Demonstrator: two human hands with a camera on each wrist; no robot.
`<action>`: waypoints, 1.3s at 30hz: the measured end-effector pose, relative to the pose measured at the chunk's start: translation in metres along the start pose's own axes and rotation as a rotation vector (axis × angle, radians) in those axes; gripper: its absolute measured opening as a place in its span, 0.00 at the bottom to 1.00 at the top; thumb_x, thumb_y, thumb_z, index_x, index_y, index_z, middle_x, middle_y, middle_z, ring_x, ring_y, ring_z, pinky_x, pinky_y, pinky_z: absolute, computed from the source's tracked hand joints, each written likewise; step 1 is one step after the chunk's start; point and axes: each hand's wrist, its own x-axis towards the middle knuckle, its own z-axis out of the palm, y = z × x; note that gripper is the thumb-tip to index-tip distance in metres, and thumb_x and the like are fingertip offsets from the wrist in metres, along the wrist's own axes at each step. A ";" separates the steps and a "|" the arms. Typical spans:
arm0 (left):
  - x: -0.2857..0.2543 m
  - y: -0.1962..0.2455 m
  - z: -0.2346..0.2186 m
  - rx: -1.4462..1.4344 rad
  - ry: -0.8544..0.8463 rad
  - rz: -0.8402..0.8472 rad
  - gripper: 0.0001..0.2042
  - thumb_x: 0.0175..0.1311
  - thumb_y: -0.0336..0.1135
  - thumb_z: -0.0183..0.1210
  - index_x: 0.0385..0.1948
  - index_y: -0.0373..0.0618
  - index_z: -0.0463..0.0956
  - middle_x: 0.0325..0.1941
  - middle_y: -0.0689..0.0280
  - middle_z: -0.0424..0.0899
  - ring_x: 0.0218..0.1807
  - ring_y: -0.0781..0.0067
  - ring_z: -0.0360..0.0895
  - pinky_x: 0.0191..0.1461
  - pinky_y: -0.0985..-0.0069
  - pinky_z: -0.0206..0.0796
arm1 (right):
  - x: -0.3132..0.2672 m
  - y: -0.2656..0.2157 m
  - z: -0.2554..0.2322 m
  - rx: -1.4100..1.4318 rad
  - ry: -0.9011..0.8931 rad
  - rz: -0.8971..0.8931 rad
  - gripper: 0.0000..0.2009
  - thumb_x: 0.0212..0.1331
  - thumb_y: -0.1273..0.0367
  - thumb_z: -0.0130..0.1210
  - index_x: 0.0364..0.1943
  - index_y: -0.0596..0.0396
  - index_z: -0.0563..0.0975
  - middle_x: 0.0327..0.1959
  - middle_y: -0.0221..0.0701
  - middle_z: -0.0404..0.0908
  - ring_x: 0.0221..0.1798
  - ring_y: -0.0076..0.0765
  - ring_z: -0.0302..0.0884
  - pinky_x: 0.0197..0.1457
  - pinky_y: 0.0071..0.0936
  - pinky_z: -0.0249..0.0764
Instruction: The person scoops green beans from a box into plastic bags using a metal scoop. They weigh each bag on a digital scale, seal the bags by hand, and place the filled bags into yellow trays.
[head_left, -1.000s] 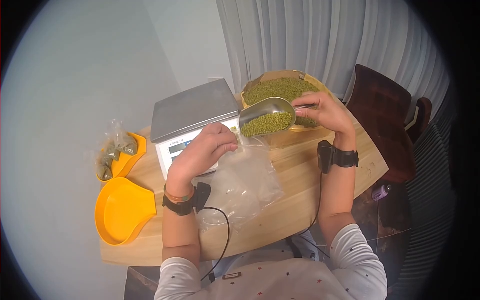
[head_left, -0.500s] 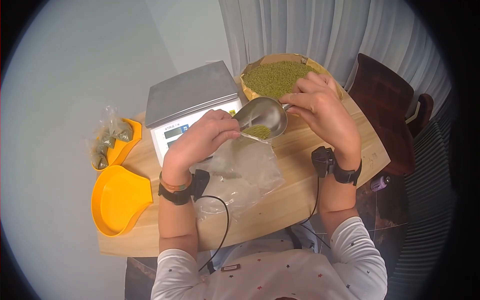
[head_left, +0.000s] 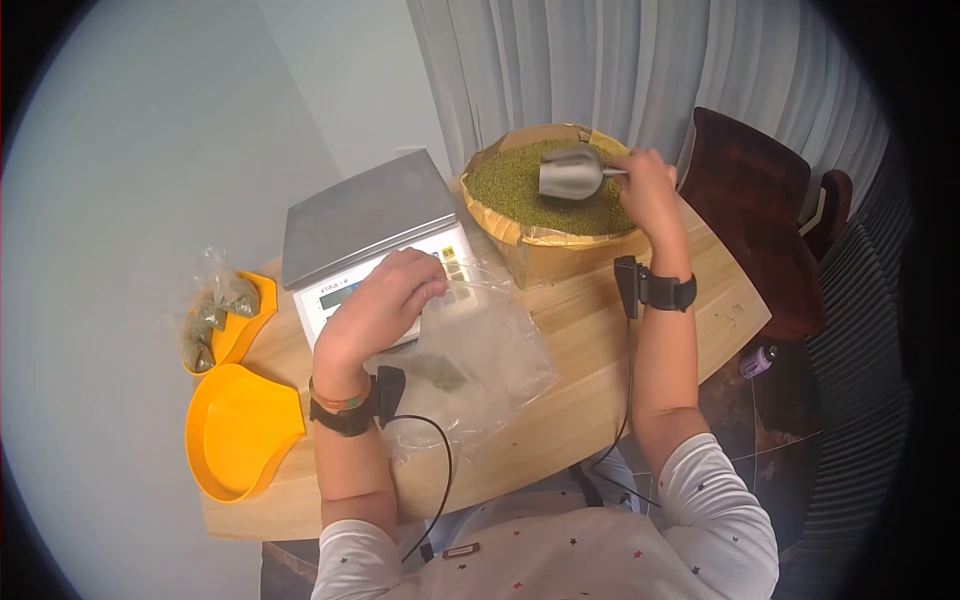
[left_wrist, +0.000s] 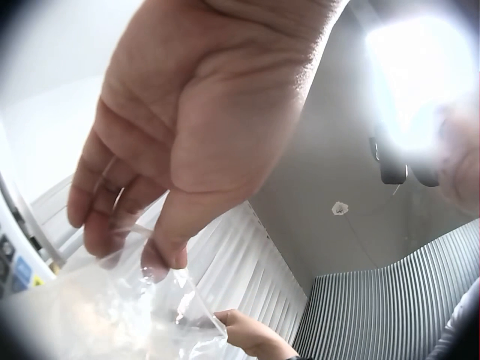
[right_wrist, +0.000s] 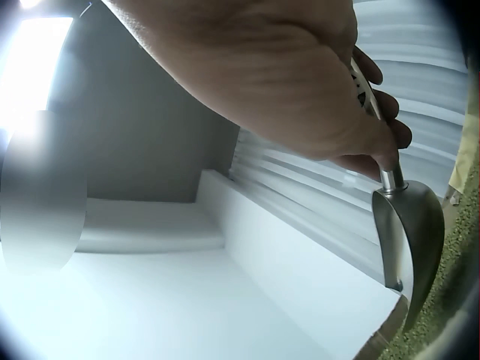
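"Left of the digital scale (head_left: 370, 215), what has been set down?"

"Two yellow trays (head_left: 235, 440) are seen, the farther one filled with small tied bags (head_left: 205, 335), which are probably kept together by its raised wall."

"And how is the clear plastic bag (head_left: 500, 350) held?"

"Nearer the person than the scale, it is pinched at its upper edge between the thumb and fingers of the left hand (head_left: 380, 300), presumably so that the mouth is kept raised. A green clump (head_left: 446, 374) can be seen inside."

"Right of the scale?"

"A carton (head_left: 550, 262) of small green beans (head_left: 515, 195) is placed there. Over it, the metal scoop (head_left: 572, 175) is gripped by its handle in the right hand (head_left: 650, 195), likely so that the fingers are kept off the beans."

"What has been changed since half a second ago?"

"The scoop has been moved from the bag's mouth to above the carton. Beans were seen in it then; none can be made out now. The bag is still pinched."
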 end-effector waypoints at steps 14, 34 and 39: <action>0.000 0.009 -0.003 -0.062 -0.036 -0.045 0.07 0.67 0.33 0.58 0.36 0.37 0.75 0.33 0.56 0.79 0.36 0.53 0.74 0.41 0.67 0.67 | -0.004 0.020 0.068 0.329 -0.381 0.190 0.10 0.55 0.73 0.61 0.41 0.50 0.86 0.42 0.40 0.86 0.50 0.47 0.80 0.56 0.45 0.67; 0.000 0.004 -0.001 -0.066 -0.018 -0.073 0.06 0.67 0.31 0.59 0.38 0.37 0.75 0.35 0.57 0.78 0.38 0.54 0.74 0.44 0.67 0.68 | 0.005 0.035 0.010 0.752 -0.343 0.234 0.11 0.56 0.75 0.64 0.43 0.62 0.84 0.38 0.32 0.86 0.42 0.28 0.79 0.51 0.28 0.72; 0.000 0.004 -0.002 -0.040 -0.009 -0.053 0.06 0.67 0.31 0.58 0.37 0.37 0.75 0.33 0.57 0.76 0.37 0.55 0.73 0.43 0.67 0.67 | 0.006 0.008 -0.025 0.891 -0.444 0.130 0.10 0.58 0.75 0.63 0.43 0.62 0.84 0.38 0.32 0.86 0.42 0.27 0.78 0.51 0.26 0.72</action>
